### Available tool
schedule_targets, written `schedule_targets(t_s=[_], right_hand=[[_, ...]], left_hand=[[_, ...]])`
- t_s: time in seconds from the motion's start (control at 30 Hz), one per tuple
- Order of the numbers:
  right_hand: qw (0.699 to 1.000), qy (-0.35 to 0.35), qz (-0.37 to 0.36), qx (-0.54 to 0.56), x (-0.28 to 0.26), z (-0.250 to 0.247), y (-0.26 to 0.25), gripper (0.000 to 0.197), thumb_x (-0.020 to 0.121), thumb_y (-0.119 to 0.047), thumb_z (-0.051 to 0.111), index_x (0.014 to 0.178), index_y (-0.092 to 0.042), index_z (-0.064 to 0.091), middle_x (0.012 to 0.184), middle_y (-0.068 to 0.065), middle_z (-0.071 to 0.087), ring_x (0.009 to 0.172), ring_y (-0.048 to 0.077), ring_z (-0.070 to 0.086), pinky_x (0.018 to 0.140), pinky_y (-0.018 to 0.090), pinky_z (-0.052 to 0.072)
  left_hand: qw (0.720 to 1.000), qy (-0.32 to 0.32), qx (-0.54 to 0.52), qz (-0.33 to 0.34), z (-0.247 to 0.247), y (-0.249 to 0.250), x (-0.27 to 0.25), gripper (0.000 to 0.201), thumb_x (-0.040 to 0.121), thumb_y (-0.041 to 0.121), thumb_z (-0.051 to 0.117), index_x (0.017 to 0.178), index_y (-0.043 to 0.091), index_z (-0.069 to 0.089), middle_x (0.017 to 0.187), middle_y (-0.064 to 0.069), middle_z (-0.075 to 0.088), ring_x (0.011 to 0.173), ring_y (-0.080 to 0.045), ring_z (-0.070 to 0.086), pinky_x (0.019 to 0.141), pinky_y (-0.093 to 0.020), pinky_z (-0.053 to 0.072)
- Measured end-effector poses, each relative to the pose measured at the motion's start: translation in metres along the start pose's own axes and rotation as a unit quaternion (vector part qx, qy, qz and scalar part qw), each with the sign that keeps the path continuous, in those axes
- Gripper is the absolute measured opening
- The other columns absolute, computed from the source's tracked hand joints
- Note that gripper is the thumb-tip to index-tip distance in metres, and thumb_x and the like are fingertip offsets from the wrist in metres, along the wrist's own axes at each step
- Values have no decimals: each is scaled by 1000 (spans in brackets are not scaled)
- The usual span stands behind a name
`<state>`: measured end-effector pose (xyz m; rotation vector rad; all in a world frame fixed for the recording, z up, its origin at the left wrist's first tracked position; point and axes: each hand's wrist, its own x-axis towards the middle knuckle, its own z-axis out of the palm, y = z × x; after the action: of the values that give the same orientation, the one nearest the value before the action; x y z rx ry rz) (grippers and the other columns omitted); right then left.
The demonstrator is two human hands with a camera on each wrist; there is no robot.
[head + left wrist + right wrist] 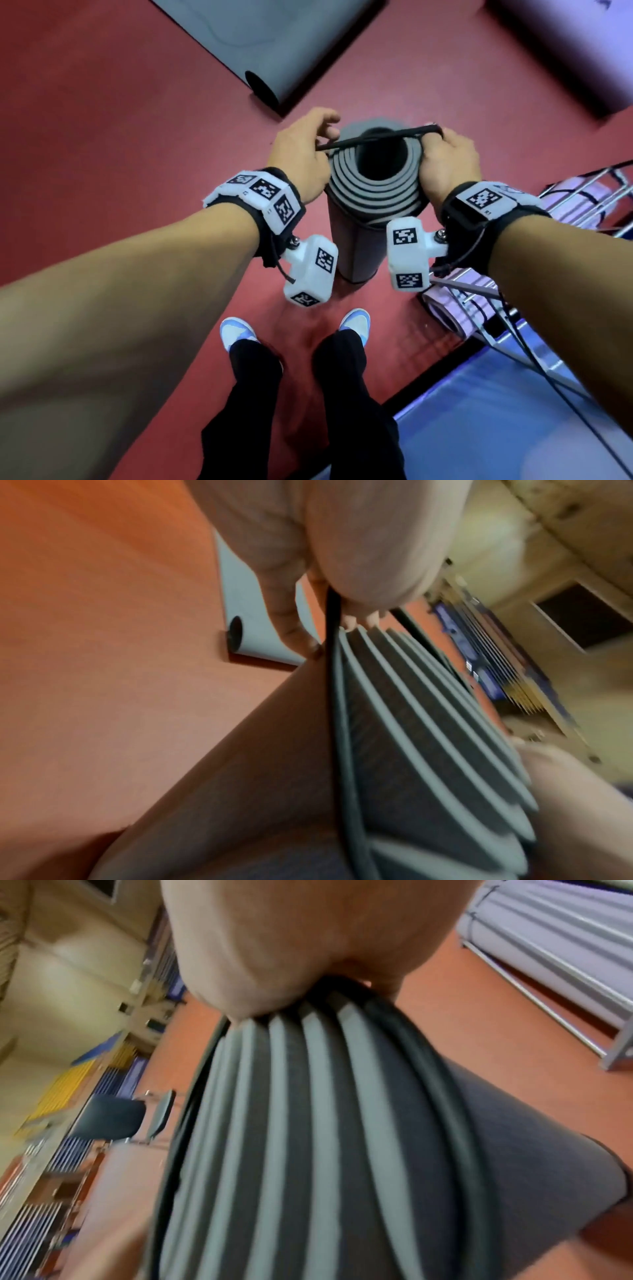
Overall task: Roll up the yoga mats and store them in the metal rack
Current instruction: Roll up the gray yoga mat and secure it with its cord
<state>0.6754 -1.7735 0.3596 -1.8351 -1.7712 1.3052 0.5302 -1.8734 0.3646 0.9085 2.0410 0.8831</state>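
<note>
A rolled grey yoga mat (363, 236) stands upright on the red floor, its spiral end (375, 181) facing up at me. A black elastic strap (376, 138) is stretched across that top end. My left hand (301, 150) pinches the strap's left end beside the roll, and my right hand (445, 154) grips the strap's right end at the roll's rim. The left wrist view shows the strap (331, 642) running down from my fingers along the mat's layered edges (428, 737). The right wrist view shows the strap (428, 1056) curving over the layers (291, 1123). The metal rack (589, 192) stands at the right.
A half-unrolled grey mat (274, 44) lies on the floor ahead, and a lilac mat (579, 51) lies at the far right. Lilac rolled mats (445, 308) sit in the rack. A blue mat (513, 411) lies at the lower right. My feet (294, 329) stand just behind the roll.
</note>
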Motion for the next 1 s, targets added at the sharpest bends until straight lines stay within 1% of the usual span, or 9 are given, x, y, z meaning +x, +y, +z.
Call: schedule_targets(t_s=[0.1,0.17,0.27,0.47,0.57,0.7,0.83,0.93,1.0], right_hand=[[999,-20,38,34,-1,-12,9,28,90,-23,51,87,-2,69,77,5,58,72,19,48,67,33,42],[994,-67,78,41,1,-20,11,24,88,-24,54,76,-7,64,74,4,58,67,18,50,65,31,44],[981,-132,50,-134,4,-19,18,22,97,-18,45,76,-13,50,90,11,62,76,26,56,69,35,48],[885,-237,-35,-400,1,-19,30,27,102,-14,39,110,0,61,108,21,63,85,34,50,71,33,33],[861,-302,-33,-409,-5,-24,35,13,101,-14,43,93,-5,49,99,15,55,85,28,46,72,31,32],[843,-345,-15,-414,-15,-33,53,16,102,-9,41,112,-16,51,109,6,53,93,23,45,76,30,31],[928,-327,139,-115,-31,-47,70,25,102,-11,44,119,-5,60,102,10,64,66,11,68,61,20,51],[911,-298,216,184,-53,-54,76,26,97,2,41,88,-5,64,67,2,71,45,6,64,42,16,49],[921,-279,204,180,-66,-53,79,23,94,5,46,86,-6,64,57,-1,69,42,6,61,39,16,47]], left_hand=[[993,-46,-75,-84,11,-9,0,44,88,-9,48,125,10,63,112,-10,65,95,-27,64,85,-32,55],[973,-48,-157,-165,13,-13,-3,38,87,-10,45,99,13,72,88,-10,66,74,-26,60,62,-30,55],[962,-49,-134,-234,17,-17,3,35,86,-3,41,81,19,68,71,-4,59,52,-20,49,53,-23,45],[965,-133,-116,-195,16,-27,4,24,96,5,57,119,12,61,89,-7,67,51,-9,60,47,-19,50],[958,-186,67,-208,13,-41,1,24,99,23,54,114,9,65,71,-3,59,37,-8,46,34,-10,33],[948,-199,34,-245,21,-53,-9,28,96,25,60,107,1,69,52,4,63,36,-10,49,40,-14,38],[923,-225,-130,-282,19,-63,-25,28,91,20,67,111,0,68,83,-15,72,72,-28,63,78,-43,56],[919,-206,-195,-274,17,-63,-32,15,93,7,64,108,9,66,72,-9,72,54,-24,64,51,-31,59],[923,-216,-178,-265,17,-59,-33,14,92,0,61,100,10,66,64,-5,69,49,-24,60,52,-32,59]])
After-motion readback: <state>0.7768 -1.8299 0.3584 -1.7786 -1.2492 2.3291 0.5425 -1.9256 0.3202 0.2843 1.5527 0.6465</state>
